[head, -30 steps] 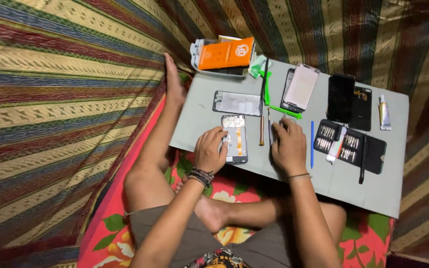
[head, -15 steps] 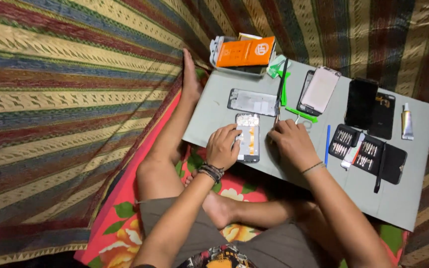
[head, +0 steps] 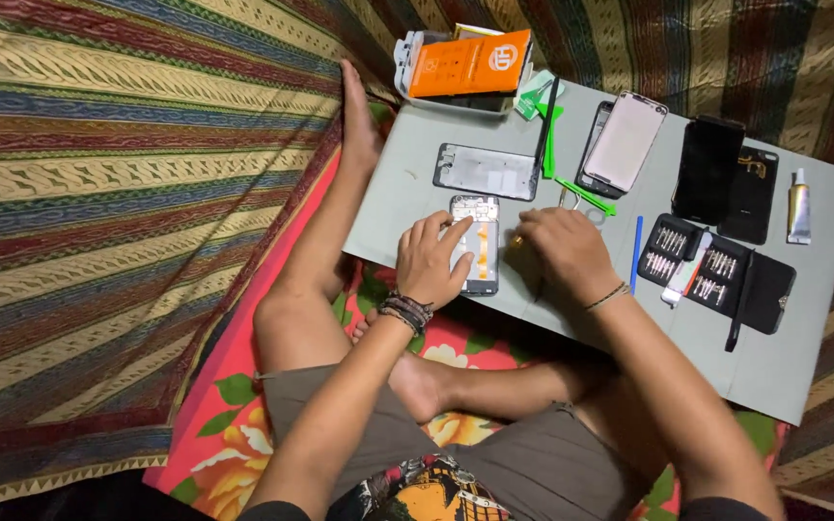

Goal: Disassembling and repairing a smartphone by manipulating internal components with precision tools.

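An opened phone body (head: 480, 251) with exposed insides lies on a grey work mat (head: 784, 357). My left hand (head: 430, 260) rests on its left side, fingers pressing it flat. My right hand (head: 564, 253) sits just right of the phone, closed around a thin dark tool whose tip points at the phone; the tool is mostly hidden. A separate phone frame (head: 486, 172) lies just beyond the phone.
An orange-lidded box (head: 460, 63) stands at the mat's far edge. Green pry tools (head: 550, 135), a pinkish screen panel (head: 625, 142), two dark phone parts (head: 726, 178), a glue tube (head: 798, 205), a blue tool (head: 635, 253) and a black screwdriver bit case (head: 716, 270) lie to the right. Striped cloth surrounds everything.
The view has shifted slightly. My right hand has moved closer to the phone's right edge; my left hand stays on the phone.
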